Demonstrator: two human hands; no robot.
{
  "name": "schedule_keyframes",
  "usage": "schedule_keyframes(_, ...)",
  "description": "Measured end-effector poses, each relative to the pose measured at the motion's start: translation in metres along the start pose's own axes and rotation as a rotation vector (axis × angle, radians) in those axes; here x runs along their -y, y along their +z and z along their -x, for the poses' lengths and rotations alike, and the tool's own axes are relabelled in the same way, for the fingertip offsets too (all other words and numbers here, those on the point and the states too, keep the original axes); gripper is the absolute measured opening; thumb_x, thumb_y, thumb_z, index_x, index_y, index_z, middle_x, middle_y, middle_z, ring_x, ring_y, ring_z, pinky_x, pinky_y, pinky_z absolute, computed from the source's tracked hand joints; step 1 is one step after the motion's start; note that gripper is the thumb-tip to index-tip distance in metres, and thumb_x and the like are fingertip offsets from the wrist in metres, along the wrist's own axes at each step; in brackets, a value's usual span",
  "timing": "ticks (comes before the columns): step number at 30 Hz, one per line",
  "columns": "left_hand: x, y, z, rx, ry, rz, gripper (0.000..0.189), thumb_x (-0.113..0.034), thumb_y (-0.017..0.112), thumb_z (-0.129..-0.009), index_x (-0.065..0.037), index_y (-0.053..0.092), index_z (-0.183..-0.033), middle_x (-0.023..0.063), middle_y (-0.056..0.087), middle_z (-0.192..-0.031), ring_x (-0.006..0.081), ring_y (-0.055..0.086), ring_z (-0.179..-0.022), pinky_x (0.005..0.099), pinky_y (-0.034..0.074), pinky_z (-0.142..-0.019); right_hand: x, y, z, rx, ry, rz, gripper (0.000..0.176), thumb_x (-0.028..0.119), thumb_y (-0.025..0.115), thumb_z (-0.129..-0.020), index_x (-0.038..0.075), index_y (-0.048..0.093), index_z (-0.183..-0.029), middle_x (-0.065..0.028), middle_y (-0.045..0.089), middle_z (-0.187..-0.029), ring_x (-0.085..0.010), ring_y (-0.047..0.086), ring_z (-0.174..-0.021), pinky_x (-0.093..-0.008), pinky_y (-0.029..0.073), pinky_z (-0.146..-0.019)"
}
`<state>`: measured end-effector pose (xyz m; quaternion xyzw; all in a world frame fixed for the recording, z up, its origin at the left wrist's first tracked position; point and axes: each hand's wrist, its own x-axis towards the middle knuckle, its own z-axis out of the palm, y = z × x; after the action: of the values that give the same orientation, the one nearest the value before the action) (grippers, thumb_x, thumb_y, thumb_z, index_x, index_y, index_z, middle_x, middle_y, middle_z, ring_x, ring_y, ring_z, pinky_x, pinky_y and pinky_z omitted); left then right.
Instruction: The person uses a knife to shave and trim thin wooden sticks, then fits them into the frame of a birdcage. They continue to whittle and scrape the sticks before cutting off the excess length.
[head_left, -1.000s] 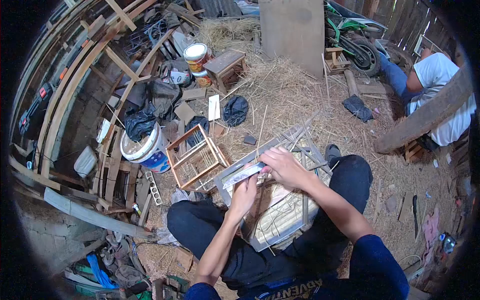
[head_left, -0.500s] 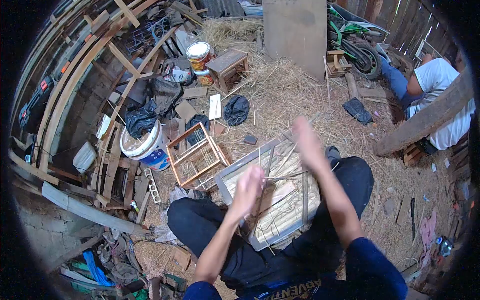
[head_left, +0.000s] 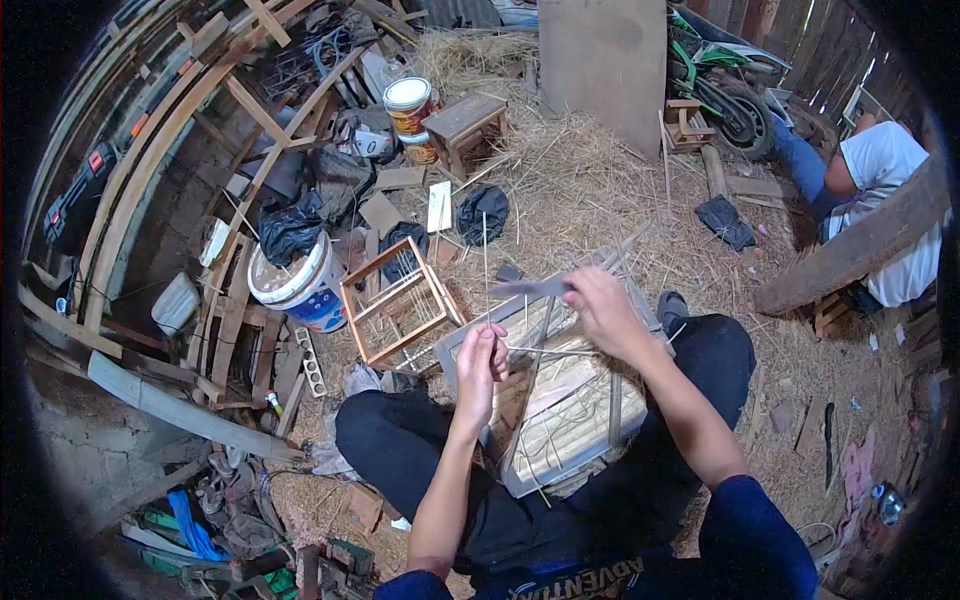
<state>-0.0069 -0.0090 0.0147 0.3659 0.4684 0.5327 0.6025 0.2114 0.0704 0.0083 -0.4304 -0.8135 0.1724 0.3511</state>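
A thin stick point(head_left: 486, 262) stands nearly upright out of my left hand point(head_left: 482, 366), whose fingers are pinched round its lower part. My right hand point(head_left: 606, 312) grips a flat blade, probably a knife point(head_left: 533, 289), which points left and looks blurred, close to the stick. Both hands are above a framed panel point(head_left: 553, 442) lying across my lap, with thin sticks and wood strips strewn over it. Just left of the panel sits a small wooden frame point(head_left: 425, 329) fitted with thin rods.
Left of the frame is a white bucket point(head_left: 320, 290) topped with a black bag. A small stool point(head_left: 468, 120) and paint cans point(head_left: 408, 107) stand farther back. At right, a person in a white shirt point(head_left: 880, 165) sits behind a slanted post point(head_left: 850, 250). Straw covers the ground.
My left hand has come down slightly and shows an upright stick. My right hand has moved down and left, and the blade in it is now visible. The view has shifted a little.
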Motion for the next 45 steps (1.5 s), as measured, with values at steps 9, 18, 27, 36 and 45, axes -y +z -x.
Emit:
schedule_keyframes(9, 0.017, 0.009, -0.009, 0.033, -0.057, 0.032, 0.018, -0.024, 0.046, -0.106, -0.007, 0.051, -0.105, -0.0038, 0.041, -0.075, 0.0066, 0.037, -0.063, 0.0245, 0.035, -0.056, 0.028, 0.025, -0.001, 0.172, -0.194, -0.177, 0.027, 0.025, 0.054, -0.098, 0.002, 0.058, -0.11, -0.0159, 0.059, -0.098, -0.0354, 0.056, -0.098, -0.0452, 0.043, -0.089)
schedule_keyframes(18, 0.023, 0.008, 0.003, 0.041, 0.041, -0.358, 0.014, -0.023, 0.044, -0.107, -0.011, 0.05, -0.104, -0.0056, 0.037, -0.075, 0.004, 0.032, -0.063, 0.0226, 0.028, -0.053, 0.022, 0.024, 0.002, 0.115, -0.257, -0.06, 0.019, 0.017, 0.061, -0.087, 0.005, 0.06, -0.101, -0.0117, 0.055, -0.09, -0.0309, 0.054, -0.09, -0.0423, 0.042, -0.08)
schedule_keyframes(27, 0.001, 0.011, 0.01, 0.14, -0.028, -0.121, 0.033, -0.038, 0.045, -0.106, -0.01, 0.049, -0.09, -0.0051, 0.036, -0.073, 0.0058, 0.034, -0.061, 0.023, 0.029, -0.053, -0.033, 0.025, -0.012, 0.013, 0.276, 0.145, 0.015, 0.02, 0.056, -0.094, 0.007, 0.062, -0.098, -0.0111, 0.06, -0.091, -0.0298, 0.056, -0.091, -0.0409, 0.041, -0.08)
schedule_keyframes(36, 0.001, 0.008, 0.002, 0.047, -0.008, 0.11, 0.028, -0.04, 0.045, -0.107, -0.013, 0.046, -0.098, -0.0061, 0.03, -0.067, 0.0049, 0.027, -0.052, 0.021, 0.021, -0.046, -0.033, -0.021, -0.007, -0.285, 0.259, 0.229, 0.025, 0.029, 0.051, -0.1, 0.005, 0.06, -0.103, -0.0135, 0.061, -0.093, -0.0331, 0.056, -0.092, -0.0433, 0.041, -0.082)
schedule_keyframes(45, -0.024, 0.005, -0.001, 0.055, -0.036, 0.08, 0.02, -0.031, 0.043, -0.108, -0.011, 0.047, -0.104, -0.004, 0.036, -0.067, 0.0044, 0.029, -0.053, 0.0208, 0.024, -0.046, -0.01, -0.011, -0.016, -0.252, -0.003, 0.056, 0.032, 0.035, 0.051, -0.1, 0.004, 0.06, -0.103, -0.0127, 0.06, -0.094, -0.0326, 0.056, -0.091, -0.0423, 0.041, -0.082)
